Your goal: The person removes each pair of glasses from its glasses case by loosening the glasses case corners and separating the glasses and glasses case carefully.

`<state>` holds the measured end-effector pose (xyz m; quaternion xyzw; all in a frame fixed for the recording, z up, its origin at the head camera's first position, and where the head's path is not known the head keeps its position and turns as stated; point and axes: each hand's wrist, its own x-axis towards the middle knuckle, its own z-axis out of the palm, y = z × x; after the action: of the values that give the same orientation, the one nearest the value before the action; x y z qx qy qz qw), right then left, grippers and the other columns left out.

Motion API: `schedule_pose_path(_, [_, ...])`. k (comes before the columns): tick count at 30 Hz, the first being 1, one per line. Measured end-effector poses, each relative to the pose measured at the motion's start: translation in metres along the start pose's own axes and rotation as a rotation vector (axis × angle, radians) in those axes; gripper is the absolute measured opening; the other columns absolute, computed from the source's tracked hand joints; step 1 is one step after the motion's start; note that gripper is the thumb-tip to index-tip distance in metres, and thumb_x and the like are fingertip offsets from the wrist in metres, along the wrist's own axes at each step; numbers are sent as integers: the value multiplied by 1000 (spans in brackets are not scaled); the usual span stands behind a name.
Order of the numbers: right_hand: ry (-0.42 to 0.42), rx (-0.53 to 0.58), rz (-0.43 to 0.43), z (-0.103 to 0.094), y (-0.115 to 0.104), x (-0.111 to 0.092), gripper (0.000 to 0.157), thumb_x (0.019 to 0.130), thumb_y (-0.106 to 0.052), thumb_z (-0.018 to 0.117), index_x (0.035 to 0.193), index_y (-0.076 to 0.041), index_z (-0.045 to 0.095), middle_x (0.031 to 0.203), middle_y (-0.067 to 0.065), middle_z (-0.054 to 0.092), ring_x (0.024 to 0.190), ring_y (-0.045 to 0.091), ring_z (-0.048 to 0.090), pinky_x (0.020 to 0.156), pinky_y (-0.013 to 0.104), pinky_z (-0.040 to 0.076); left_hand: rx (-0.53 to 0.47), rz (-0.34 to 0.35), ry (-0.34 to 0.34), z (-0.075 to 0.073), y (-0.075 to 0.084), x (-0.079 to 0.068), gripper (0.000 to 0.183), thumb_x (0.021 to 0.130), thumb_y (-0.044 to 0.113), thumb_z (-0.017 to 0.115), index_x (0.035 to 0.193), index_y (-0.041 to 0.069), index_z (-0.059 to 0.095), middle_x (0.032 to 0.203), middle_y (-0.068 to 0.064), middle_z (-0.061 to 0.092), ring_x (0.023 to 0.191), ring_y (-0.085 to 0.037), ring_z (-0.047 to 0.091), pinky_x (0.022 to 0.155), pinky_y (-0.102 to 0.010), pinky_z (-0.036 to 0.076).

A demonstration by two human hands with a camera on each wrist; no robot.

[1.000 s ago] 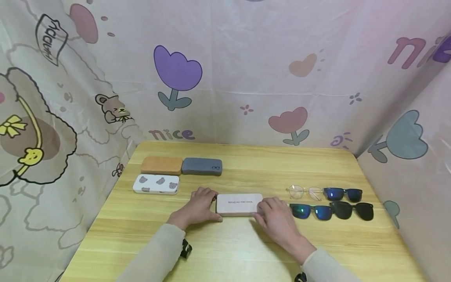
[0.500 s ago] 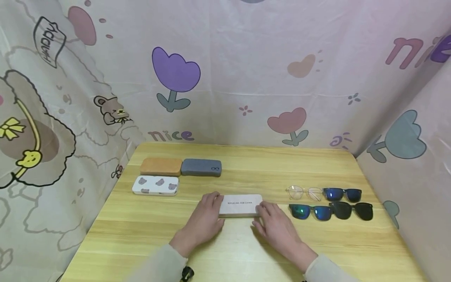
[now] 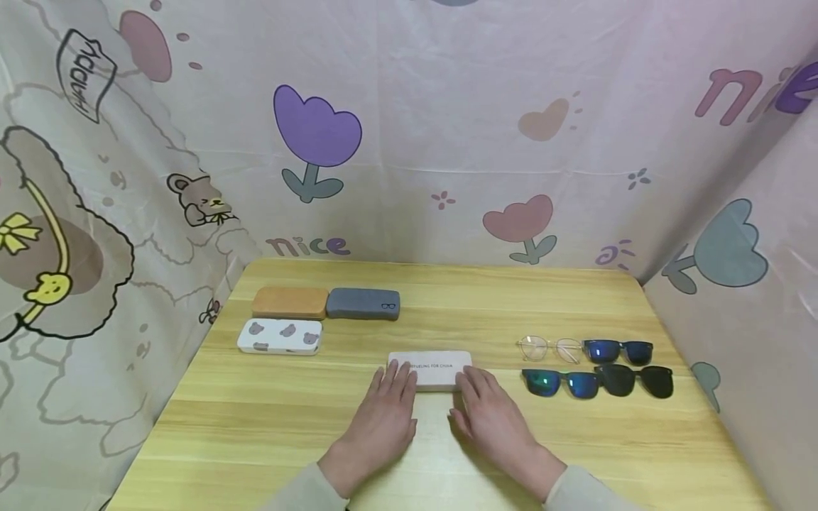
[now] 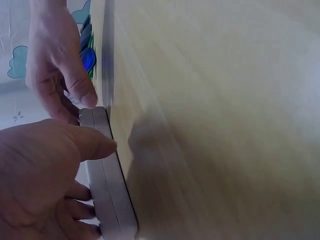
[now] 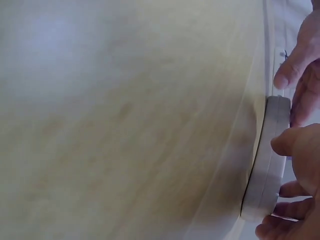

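A white glasses case [image 3: 437, 370] lies flat on the wooden table, its lid lettered "REFUELING FOR CHINA". My left hand [image 3: 381, 424] rests straight fingers over the left part of its lid, and the thumb stays off to the front. At the right front corner, the fingertips of my right hand [image 3: 500, 419] touch the case, with that thumb held apart from it. Both wrist views show the seam along the case's front side, in the left one on the case [image 4: 107, 180]. Neither hand is wrapped round it.
At the back left lie a tan case [image 3: 290, 302], a grey-blue case [image 3: 363, 303] and a white bear-print case [image 3: 280, 336]. On the right are wire-framed glasses [image 3: 533, 348], dark blue sunglasses [image 3: 603, 351], mirrored sunglasses [image 3: 543, 383] and black sunglasses [image 3: 618, 381].
My left hand has shifted from the case's left end onto its lid, fingers straightened. My right hand has slid slightly toward the front corner and loosened. The case has barely moved.
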<state>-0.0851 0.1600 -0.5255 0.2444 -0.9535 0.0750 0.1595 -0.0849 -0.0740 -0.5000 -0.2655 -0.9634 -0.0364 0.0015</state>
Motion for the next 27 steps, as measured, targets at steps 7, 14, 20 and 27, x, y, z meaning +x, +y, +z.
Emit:
schedule_pose_path(7, [-28,22,-37,9,-18,23,66,93,-39,77,139,5,61,141,24,63,131,39,61,111,48,50,-50,-122,-40,-10,-18,10,81,96,35,73,153,-14,42,161,-35,38,153,-49,34,124,-60,31])
schedule_pose_path(14, [-58,43,-42,21,-36,55,65,96,-38,73,142,5,59,146,24,61,136,38,58,116,46,46,-120,-130,-55,-14,-45,11,73,99,27,70,155,-10,42,163,-35,34,155,-52,28,126,-59,25])
schedule_pose_path(20, [-80,88,-33,31,-44,81,63,98,-34,71,146,5,56,150,23,58,141,37,55,119,44,43,-155,-179,-68,-14,-66,10,73,101,25,67,157,-11,37,166,-35,29,156,-51,25,126,-61,24])
schedule_pose_path(27, [-122,109,-19,36,-54,94,64,99,-34,69,148,4,54,154,22,55,144,37,52,120,45,42,-146,-171,-63,-16,-83,9,73,101,23,67,156,-13,36,165,-37,28,156,-53,24,126,-62,25])
